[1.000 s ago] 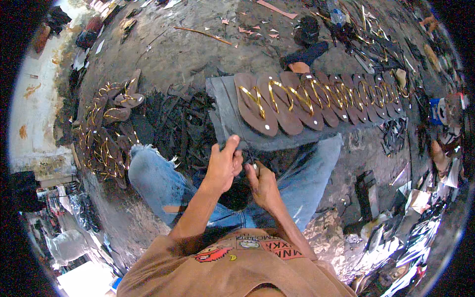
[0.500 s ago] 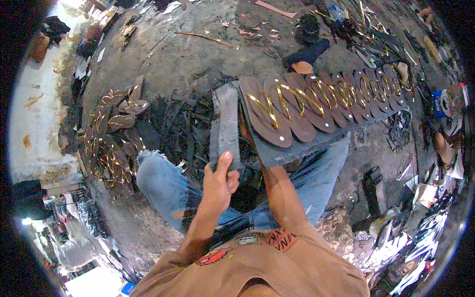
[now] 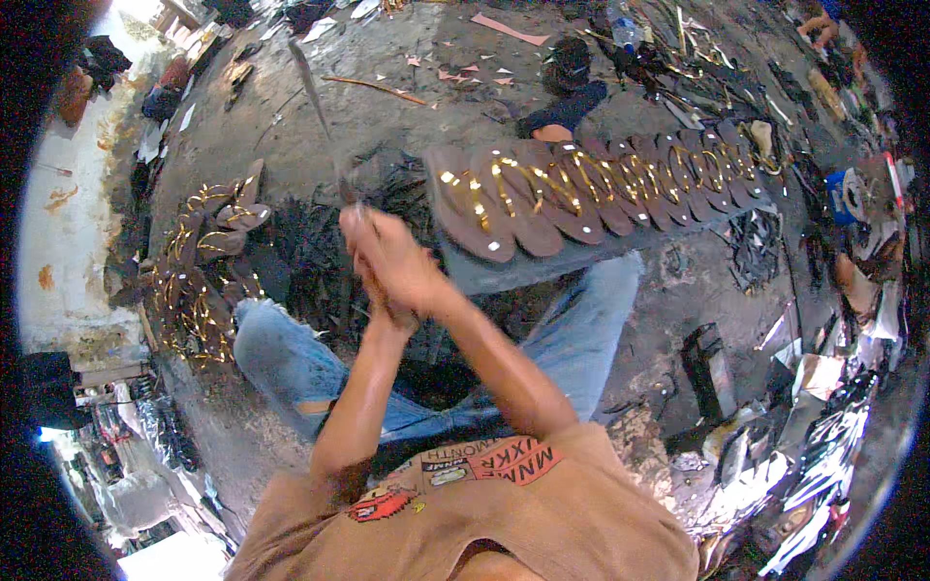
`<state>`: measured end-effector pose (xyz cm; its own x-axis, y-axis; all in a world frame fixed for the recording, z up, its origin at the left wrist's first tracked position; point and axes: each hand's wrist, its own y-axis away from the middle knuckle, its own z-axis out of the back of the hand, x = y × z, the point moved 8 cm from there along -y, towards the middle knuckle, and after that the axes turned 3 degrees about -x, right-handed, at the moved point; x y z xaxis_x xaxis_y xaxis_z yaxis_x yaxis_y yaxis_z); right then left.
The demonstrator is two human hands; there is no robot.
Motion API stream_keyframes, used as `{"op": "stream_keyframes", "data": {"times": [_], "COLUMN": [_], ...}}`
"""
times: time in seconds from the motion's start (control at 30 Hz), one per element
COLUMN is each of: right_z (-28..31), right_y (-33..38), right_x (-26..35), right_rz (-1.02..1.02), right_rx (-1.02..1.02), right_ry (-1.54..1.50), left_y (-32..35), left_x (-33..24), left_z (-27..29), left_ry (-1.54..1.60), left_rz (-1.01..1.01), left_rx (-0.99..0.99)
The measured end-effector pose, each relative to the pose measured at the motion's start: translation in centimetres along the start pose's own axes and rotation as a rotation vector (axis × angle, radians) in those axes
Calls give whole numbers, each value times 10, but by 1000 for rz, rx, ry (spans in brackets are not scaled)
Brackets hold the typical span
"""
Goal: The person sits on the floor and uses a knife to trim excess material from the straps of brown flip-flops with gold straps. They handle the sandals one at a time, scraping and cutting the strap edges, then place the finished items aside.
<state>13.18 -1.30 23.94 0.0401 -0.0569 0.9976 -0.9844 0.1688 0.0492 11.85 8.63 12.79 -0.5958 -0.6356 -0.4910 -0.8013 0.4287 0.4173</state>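
In front of my lap, my right hand is closed round the lower end of a long, thin, dark grey strip, which looks blade-like but is blurred. The strip points up and to the far left. Pressed in under the right hand is my left hand; its fingers are mostly hidden. Just right of both hands, a row of brown sandals with gold straps lies overlapping on a dark slab by my right knee. Black scraps are heaped beyond and left of the hands.
A pile of gold-strapped sandals lies beyond my left knee. A thin stick and pink scraps are on the floor ahead. Another person's dark sleeve shows behind the row. Plastic-wrapped stacks stand at the right.
The wide grey strip held flat in my left hand no longer shows its broad face; a thin strip now points far left. My right hand has come from beside the slab to over the left.
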Motion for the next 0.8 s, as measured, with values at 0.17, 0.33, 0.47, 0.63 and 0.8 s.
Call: {"op": "stream_keyframes", "data": {"times": [0.17,0.33,0.47,0.63,0.8], "right_z": [105,185,167,123,77], "right_y": [184,290,257,253,259], "right_x": [-9,-59,-58,-28,-61], "right_rz": [-254,-481,-389,-397,-553], "right_rx": [-359,-755,-675,-411,-210], "right_ry": [-215,-263,-170,-10,198], "left_y": [-18,-13,-27,-1,25], "left_x": [113,115,65,-9,-27], "left_z": [-20,-30,-65,-77,-86], "left_ry": [-473,-664,-678,-693,-853], "left_rz": [466,550,251,317,328], "left_rx": [-141,-209,-169,-251,-385]}}
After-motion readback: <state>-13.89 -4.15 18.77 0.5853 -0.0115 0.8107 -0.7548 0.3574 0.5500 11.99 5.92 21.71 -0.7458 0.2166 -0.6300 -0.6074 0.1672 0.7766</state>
